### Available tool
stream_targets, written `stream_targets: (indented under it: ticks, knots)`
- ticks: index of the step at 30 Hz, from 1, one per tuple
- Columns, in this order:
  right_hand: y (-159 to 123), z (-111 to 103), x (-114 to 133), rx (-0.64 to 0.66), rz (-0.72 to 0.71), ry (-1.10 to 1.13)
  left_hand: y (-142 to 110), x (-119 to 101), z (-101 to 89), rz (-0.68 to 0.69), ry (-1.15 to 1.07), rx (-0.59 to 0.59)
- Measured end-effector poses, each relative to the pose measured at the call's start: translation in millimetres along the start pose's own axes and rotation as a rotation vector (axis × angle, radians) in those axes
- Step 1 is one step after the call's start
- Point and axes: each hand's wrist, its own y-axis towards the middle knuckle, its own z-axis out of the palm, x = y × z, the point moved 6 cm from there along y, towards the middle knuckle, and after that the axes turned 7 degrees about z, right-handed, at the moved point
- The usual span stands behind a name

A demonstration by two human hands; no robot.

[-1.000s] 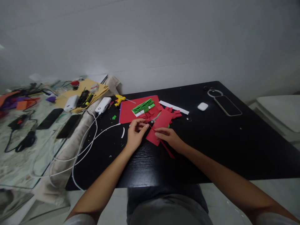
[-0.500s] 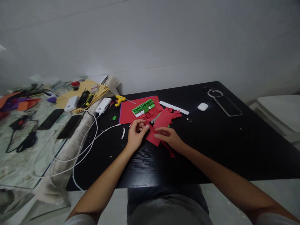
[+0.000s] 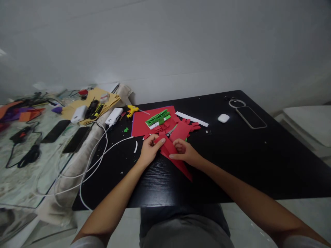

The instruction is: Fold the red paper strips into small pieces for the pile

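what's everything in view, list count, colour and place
desk: 1, black, centre
side table: 1, pale, left
large sheet: 1, red, on desk
bundle: 1, green/white, on large sheet
cut pieces: several, red, around bundle
scissors: 1, grey, before bundle
loose paper: 1, red, beside scissors
held paper: 1, red, over desk
glue gun: 1, yellow, desk's back
long strip: 1, white, desk's back
small case: 1, white, desk's right
ring: 1, pale, desk's right
phones: 3, dark, left and right
power banks: 2, white, left
envelopes: several, tan, left
cables: several, white/black, left
wall: 1, grey, behind
clutter: uncounted (blurred), mixed, left
forearms: 2, bare, front
left hand, right hand: 2, bare, on held paper
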Motion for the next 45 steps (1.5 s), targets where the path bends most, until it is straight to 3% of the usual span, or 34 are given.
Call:
stream_targets:
  ticks: [6,16,24,30,35,41,43,45]
  knots:
    - [2,-1,-6,0.055,0.079,0.052,3,5,-8.8,-0.076,-0.023,-0.025]
    - [1,-9,0,0.009,0.129,-0.023,12,4,-26.5,-0.031,-0.052,-0.107]
    - [2,-16,1,-0.045,0.102,-0.127,17,1,-48.5,0.009,-0.061,-0.306]
    - [5,-21,3,-0.121,0.054,-0.14,24,10,-69.0,-0.013,-0.201,-0.459]
    - [3,-34,11,-0.316,-0.047,-0.061,26,19,-66.9,-0.08,-0.24,-0.422]
    - [-2,-43,17,-0.427,-0.143,-0.012,25,19,-59.3,-0.066,-0.244,-0.354]
    - [-3,-43,22,-0.413,-0.198,-0.032,25,18,-58.4,-0.074,-0.272,-0.348]
    - [-4,-35,28,-0.263,-0.231,-0.059,25,17,-58.2,-0.088,-0.313,-0.341]
